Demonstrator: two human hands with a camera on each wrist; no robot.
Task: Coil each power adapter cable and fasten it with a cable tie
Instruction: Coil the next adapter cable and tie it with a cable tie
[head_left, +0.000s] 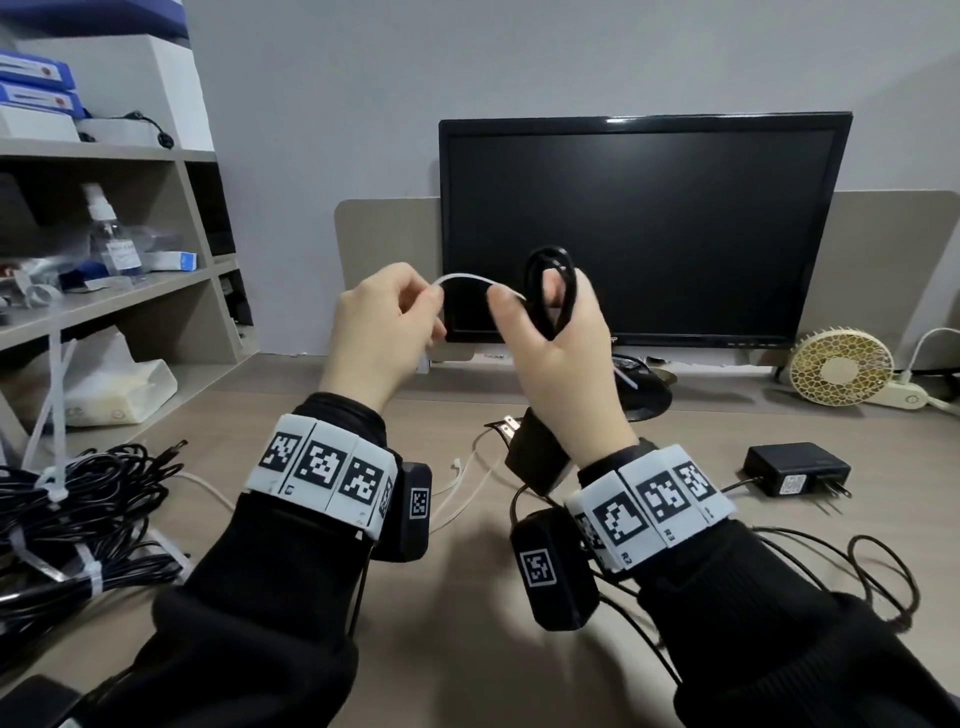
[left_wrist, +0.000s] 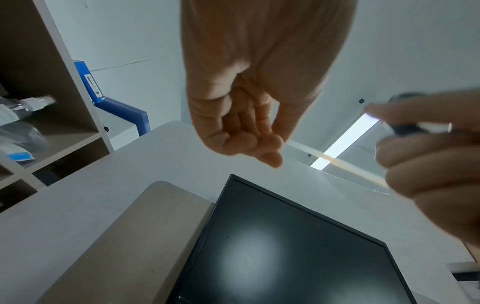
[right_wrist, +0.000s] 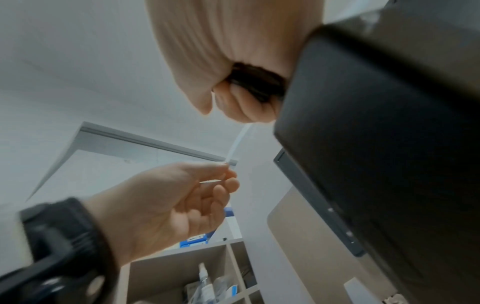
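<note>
A person's right hand (head_left: 558, 343) grips a small black cable coil (head_left: 550, 291), raised above the table (head_left: 467, 597) in front of a dark monitor (head_left: 644, 223). The left hand (head_left: 382, 332) pinches one end of a white cable tie (head_left: 467, 280) that arches across to the coil. A second power adapter (head_left: 795, 467) lies on the table to the right.

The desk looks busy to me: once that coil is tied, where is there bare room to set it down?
Bare desk shows between the two forearms, near the front edge, and between the monitor stand and the loose black adapter. The left is crowded with bundled cables; spare cable ties lie centre; loose cable loops on the right.
</note>
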